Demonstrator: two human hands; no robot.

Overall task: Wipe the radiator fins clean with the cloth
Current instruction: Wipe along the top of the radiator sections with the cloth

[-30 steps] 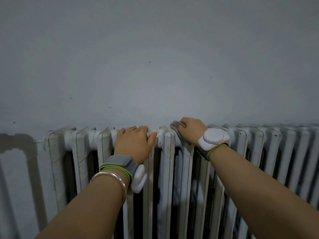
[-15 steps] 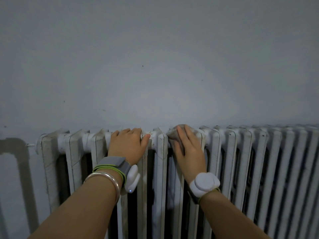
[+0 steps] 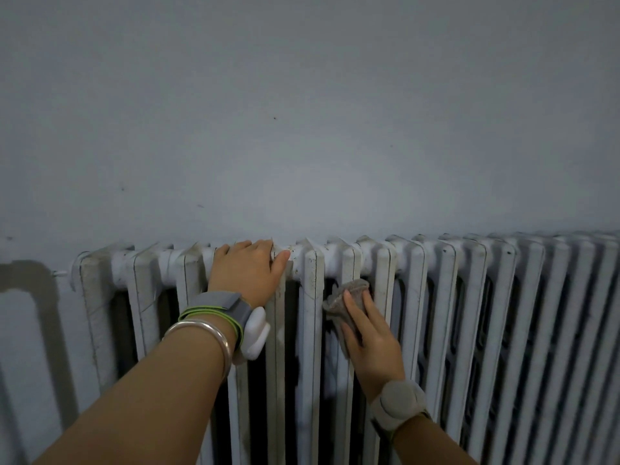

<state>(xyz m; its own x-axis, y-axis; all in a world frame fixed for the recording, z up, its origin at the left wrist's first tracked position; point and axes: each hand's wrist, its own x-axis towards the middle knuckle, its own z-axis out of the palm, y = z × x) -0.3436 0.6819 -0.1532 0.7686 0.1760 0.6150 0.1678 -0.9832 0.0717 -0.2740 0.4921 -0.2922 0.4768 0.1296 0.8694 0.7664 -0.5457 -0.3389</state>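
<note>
Head view: left hand (image 3: 246,275) curls over the radiator (image 3: 414,263) top; right hand (image 3: 370,337), fingers straight, presses the cloth (image 3: 349,293) against its front.

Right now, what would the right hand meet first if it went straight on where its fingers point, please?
Probably the top of the radiator, just above the cloth under the right hand; depth is unclear.

Crumpled grey cloth (image 3: 350,292) against white radiator fins (image 3: 448,297)
</note>
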